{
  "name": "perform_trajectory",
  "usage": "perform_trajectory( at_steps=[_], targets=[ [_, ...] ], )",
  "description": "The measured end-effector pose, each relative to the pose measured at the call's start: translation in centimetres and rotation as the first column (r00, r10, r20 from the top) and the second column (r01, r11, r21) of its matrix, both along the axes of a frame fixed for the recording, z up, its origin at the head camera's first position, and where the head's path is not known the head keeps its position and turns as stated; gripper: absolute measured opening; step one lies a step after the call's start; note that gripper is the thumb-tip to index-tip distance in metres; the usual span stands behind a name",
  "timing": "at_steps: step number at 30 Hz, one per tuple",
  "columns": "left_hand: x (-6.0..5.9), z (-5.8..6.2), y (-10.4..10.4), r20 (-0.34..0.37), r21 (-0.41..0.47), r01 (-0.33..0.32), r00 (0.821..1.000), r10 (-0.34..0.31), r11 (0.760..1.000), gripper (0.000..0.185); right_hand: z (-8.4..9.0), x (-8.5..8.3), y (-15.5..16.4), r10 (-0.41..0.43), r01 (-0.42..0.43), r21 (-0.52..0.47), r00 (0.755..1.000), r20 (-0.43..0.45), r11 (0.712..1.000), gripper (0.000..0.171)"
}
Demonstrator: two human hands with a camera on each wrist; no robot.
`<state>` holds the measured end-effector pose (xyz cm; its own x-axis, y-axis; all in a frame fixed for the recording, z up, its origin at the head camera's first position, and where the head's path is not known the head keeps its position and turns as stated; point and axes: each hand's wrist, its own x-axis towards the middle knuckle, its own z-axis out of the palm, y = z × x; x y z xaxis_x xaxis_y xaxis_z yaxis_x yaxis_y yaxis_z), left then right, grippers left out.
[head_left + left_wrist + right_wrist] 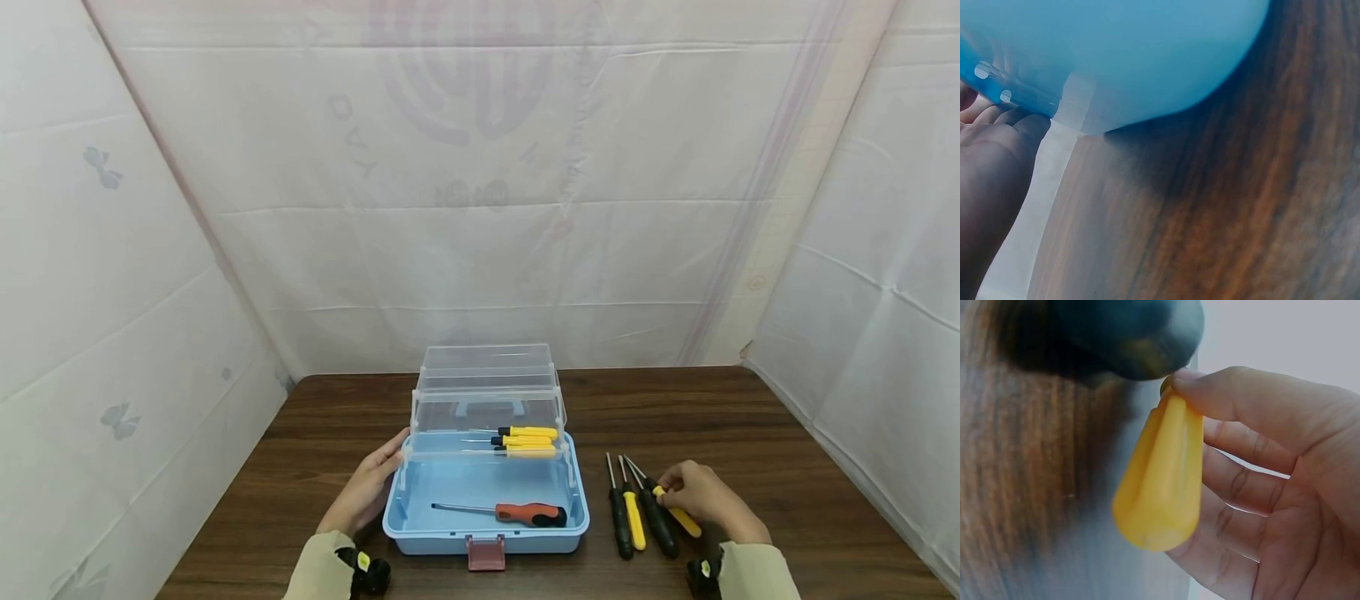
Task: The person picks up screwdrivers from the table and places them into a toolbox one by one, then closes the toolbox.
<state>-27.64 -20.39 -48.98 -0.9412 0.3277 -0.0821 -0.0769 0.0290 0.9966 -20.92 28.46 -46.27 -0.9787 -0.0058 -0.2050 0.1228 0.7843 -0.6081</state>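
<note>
**Right grip on the yellow handle, left hand at the box**

Your right hand (705,493) has its grip closed round the yellow plastic-handled screwdriver (677,513), thumb and fingers pinching the handle near its shaft end. The right wrist view shows the fluted yellow handle (1161,481) lying across your curled fingers (1235,487), its butt end free of the hand, with your thumb on top. This screwdriver is the rightmost of a row of four on the dark wooden tabletop (787,467), just beside a black-handled screwdriver (657,518), whose dark handle end (1129,331) sits right next to your thumb tip. Further left in the row lie a slim yellow-handled screwdriver (634,520) and another black-handled one (619,522); all four point their shafts away from you.

Your left hand (371,487) holds nothing: its fingers are straight and rest against the left wall of the open light blue plastic toolbox (397,525), near the hinged clear upper tray (487,417). The left wrist view shows the fingertips (1019,122) touching the blue wall by a clear bracket.

Inside the box's bottom lies a red-and-black-handled screwdriver (528,514). Three small yellow-handled screwdrivers (525,442) rest in the tray above it. The box stands well to the left of your right hand.
</note>
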Motion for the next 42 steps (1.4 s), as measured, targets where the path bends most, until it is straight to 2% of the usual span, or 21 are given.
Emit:
perform_trajectory(
  at_steps=[12, 19, 24, 31, 42],
  targets=[
    [0.0, 0.1, 0.0, -0.004, -0.017, -0.006, 1.0, 0.006, 1.0, 0.059, 0.7, -0.3, 0.0, 0.012, -0.012, 0.004, 1.0, -0.01, 1.0, 0.017],
    [0.1, 0.3, 0.0, -0.003, -0.032, 0.004, 1.0, -0.004, 0.999, 0.058, 1.3, -0.6, -0.1, 0.05, -0.048, 0.029, 0.996, -0.072, 0.998, 0.017],
    [0.1, 0.3, 0.0, -0.006, -0.022, 0.01, 1.0, -0.01, 1.0, 0.058, 2.1, -0.7, -0.4, 0.063, -0.062, 0.006, 0.994, -0.085, 0.998, 0.016],
    [0.1, 0.1, 0.0, -0.002, -0.002, 0.005, 1.0, -0.005, 1.0, 0.059, 3.2, -0.9, -0.8, 0.125, -0.129, -0.015, 0.982, -0.143, 0.992, 0.015],
    [0.0, -0.1, -0.1, 0.01, 0.01, 0.005, 1.0, -0.005, 1.0, 0.059, 4.5, -1.5, -1.6, 0.168, -0.171, 0.0, 0.969, -0.184, 0.985, 0.017]
  ],
)
